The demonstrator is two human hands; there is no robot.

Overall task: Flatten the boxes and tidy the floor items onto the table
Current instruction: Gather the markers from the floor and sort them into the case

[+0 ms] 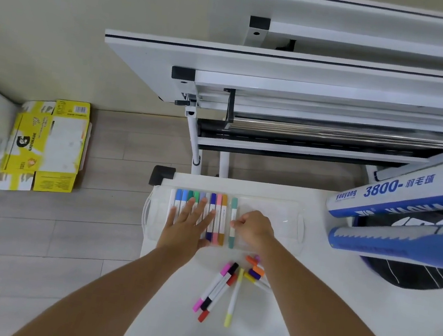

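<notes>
Pressing the row of markers (pixel 217 215) with straight fingers, your left hand (pixel 189 218) hides some; your right hand (pixel 254 230) pinches the teal marker (pixel 234 210).

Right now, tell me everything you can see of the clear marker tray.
The clear marker tray is shallow see-through plastic with looped end handles, lying flat at the white table's far edge. Coloured markers line its left half. The left hand rests flat on them; the right hand pinches a teal marker in it.

Beige wall (pixel 65 20), plank floor (pixel 37 233), folded tables (pixel 312 71)
</notes>
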